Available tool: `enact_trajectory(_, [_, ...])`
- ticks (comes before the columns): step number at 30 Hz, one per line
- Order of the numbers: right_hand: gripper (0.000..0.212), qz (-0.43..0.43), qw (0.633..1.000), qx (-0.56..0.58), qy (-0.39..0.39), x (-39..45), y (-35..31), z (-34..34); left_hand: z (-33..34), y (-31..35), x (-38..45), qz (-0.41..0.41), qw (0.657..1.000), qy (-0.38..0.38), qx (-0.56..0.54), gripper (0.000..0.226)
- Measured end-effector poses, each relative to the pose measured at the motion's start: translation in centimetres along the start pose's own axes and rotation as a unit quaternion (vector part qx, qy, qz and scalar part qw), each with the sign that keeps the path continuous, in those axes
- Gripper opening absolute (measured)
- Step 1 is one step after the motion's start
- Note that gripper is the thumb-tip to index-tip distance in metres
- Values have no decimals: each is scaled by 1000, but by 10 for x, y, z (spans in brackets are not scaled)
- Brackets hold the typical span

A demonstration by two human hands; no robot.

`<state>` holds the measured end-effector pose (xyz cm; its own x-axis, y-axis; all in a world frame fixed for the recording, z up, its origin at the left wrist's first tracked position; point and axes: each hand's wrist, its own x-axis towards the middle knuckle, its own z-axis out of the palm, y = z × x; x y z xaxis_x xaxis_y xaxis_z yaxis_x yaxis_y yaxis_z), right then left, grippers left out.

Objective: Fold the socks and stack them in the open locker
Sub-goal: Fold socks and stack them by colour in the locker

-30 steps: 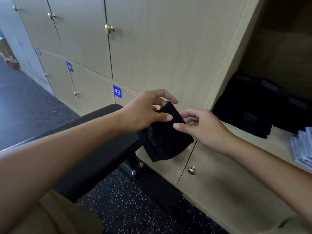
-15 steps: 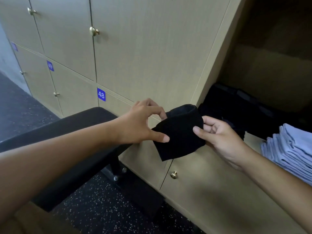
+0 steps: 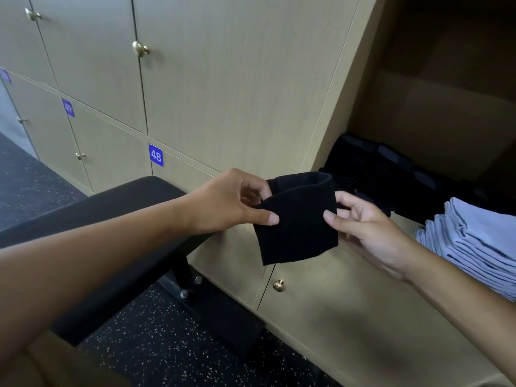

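Both hands (image 3: 231,203) (image 3: 368,227) pinch folded black sock (image 3: 298,222).

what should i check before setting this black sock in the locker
1. Left hand pinches the folded black sock: ok.
2. Right hand pinches its other edge: ok.
3. Sock folded flat, no loose end hanging: ok.
4. Open locker reachable, no door in the way: ok.
5. Pile of black socks inside ready to take one more: ok; its height is too dark to tell.
6. Folded light blue stack clear of the black pile: ok.
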<state>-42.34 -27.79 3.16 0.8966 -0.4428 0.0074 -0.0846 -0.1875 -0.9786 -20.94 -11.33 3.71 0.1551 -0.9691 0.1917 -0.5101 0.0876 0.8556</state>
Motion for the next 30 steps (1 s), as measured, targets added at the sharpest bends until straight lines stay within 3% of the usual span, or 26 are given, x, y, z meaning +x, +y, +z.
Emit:
enact_trajectory(5, [39,-109,978,-137,110,-3,-10,3,4,4,4,7,998,36,41,13])
enact_trajectory(11, [5,-157,919,-317,172,-5,-18,11,12,6,7,10,997,39,69,16])
enact_trajectory(18, [6,-136,942,-228,207,-8,-21,0,15,9,12,39,998,55,5,17])
enact_trajectory(24, [11,-115,957,-140,227,-11,-26,-6,24,16,20,62,995,76,-36,53])
enact_trajectory(30, [14,-101,945,-170,259,-18,-26,-14,38,21,36,58,992,97,-63,40])
